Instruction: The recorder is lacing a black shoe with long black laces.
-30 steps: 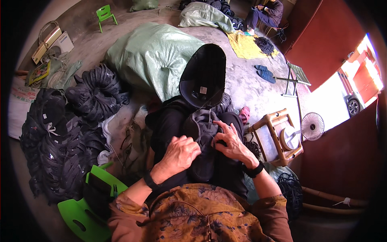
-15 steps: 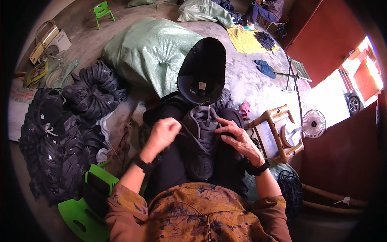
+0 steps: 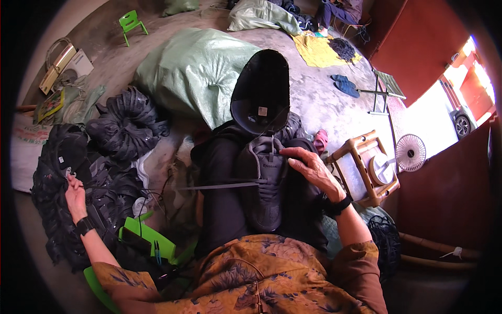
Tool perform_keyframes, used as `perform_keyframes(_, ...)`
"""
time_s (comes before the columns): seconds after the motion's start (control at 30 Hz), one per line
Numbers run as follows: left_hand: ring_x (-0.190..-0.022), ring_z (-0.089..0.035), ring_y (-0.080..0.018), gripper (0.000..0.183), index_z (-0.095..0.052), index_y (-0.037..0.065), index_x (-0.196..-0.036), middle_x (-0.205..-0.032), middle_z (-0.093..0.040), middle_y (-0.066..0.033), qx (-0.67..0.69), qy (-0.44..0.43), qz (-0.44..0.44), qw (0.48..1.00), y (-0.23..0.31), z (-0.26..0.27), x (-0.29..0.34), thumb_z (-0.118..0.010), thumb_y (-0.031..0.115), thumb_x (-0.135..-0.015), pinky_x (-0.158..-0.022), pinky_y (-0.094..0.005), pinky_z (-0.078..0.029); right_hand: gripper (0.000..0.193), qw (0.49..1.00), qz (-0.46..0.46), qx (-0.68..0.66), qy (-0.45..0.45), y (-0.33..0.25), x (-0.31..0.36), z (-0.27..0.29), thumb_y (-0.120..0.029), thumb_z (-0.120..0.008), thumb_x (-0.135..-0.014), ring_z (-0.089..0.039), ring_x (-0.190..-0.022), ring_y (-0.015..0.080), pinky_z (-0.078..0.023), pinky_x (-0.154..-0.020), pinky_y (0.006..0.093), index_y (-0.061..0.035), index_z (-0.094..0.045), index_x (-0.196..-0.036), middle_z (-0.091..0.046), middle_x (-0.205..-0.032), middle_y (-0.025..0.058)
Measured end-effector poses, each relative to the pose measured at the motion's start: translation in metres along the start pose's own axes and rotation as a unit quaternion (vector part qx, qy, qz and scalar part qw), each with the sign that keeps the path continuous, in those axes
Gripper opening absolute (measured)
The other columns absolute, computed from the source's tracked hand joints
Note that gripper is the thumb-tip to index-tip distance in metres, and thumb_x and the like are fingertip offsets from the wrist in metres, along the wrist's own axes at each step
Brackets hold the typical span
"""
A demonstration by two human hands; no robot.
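A dark shoe [image 3: 267, 201] with a grey collar lies on my lap, its toe toward me. From its lacing a flat dark shoelace [image 3: 222, 186] runs taut out to the left. My left hand [image 3: 76, 196] is stretched far left above the heap of dark shoe parts, its fingers closed on the lace's end. My right hand [image 3: 309, 168] stays at the right side of the shoe's opening, thumb and fingers gripping its edge. Just beyond the shoe stands a hollow black shell [image 3: 261, 89] with a small white label inside.
Dark shoe parts [image 3: 128, 123] are heaped at left beside a green chair [image 3: 151, 238]. A pale green sack [image 3: 193, 68] lies ahead. At right, a white fan [image 3: 409, 153] stands on a bamboo stool [image 3: 361, 170]. Farther off, a person [image 3: 340, 13] sits by a yellow cloth [image 3: 316, 49].
My left hand has swung from beside the shoe far out to the left, drawing the shoelace out straight. My right hand has stayed at the shoe.
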State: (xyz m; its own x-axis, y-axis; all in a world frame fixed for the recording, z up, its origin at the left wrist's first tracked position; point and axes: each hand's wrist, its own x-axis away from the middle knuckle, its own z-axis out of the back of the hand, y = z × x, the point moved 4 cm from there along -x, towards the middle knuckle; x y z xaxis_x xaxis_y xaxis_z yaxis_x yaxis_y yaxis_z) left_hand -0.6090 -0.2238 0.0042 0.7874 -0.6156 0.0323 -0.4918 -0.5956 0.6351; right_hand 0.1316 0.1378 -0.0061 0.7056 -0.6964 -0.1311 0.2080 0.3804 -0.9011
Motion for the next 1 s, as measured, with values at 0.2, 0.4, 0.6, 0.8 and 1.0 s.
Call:
perform_keyframes(0.2,-0.068,-0.048,-0.0055,0.039,-0.042,-0.002,-0.131,-0.106,-0.062,-0.0167,-0.247,-0.085,0.030,0.965,-0.212,-0.152,0.119,-0.055,0.008,-0.096,-0.056,-0.0179,-0.039,0.032,0.980,0.038,0.194,0.022,0.010,-0.001,0.003,-0.024,-0.059,-0.094,-0.062,-0.092,0.0278,-0.045,-0.079,0.0355,-0.0054,-0.064,-0.119,-0.067,-0.099,0.0135)
perform_keyframes(0.4,-0.083,-0.065,-0.0150,0.012,-0.057,0.004,-0.104,-0.093,-0.067,-0.0076,-0.465,-0.339,0.005,0.817,-0.368,-0.300,0.248,-0.054,0.012,-0.095,-0.069,-0.0243,-0.049,0.035,1.000,-0.016,-0.004,-0.003,-0.008,-0.008,-0.010,-0.018,-0.067,-0.089,-0.058,-0.103,0.0153,-0.043,-0.093,0.0303,-0.0035,-0.063,-0.121,-0.066,-0.106,0.0079)
perform_keyframes(0.6,-0.113,-0.056,-0.0206,0.012,-0.062,0.009,-0.091,-0.095,-0.062,-0.0034,-0.566,-0.531,-0.342,0.530,-0.433,-0.358,0.308,-0.062,0.003,-0.080,-0.094,-0.0435,-0.036,0.035,0.987,-0.049,-0.142,-0.047,0.010,-0.015,0.000,-0.013,-0.069,-0.087,-0.058,-0.099,0.0091,-0.046,-0.090,0.0260,-0.0006,-0.063,-0.119,-0.067,-0.106,0.0027)
perform_keyframes(0.8,-0.091,-0.058,-0.0170,0.018,-0.062,0.011,-0.093,-0.082,-0.059,0.0014,-0.632,-0.472,-0.330,0.518,-0.429,-0.344,0.299,-0.067,0.005,-0.076,-0.078,-0.0366,-0.035,0.031,0.984,-0.067,-0.163,-0.039,0.017,-0.011,0.003,-0.012,-0.072,-0.085,-0.058,-0.098,0.0080,-0.045,-0.091,0.0248,-0.0018,-0.066,-0.114,-0.067,-0.104,0.0004)
perform_keyframes(1.0,-0.087,-0.056,-0.0183,0.014,-0.061,0.012,-0.087,-0.080,-0.057,0.0007,-0.678,-0.454,-0.330,0.476,-0.426,-0.342,0.302,-0.069,0.008,-0.077,-0.077,-0.0368,-0.035,0.029,0.981,-0.068,-0.176,-0.039,0.018,-0.010,0.000,-0.012,-0.072,-0.086,-0.058,-0.098,0.0076,-0.045,-0.090,0.0242,-0.0017,-0.067,-0.113,-0.067,-0.104,0.0001)
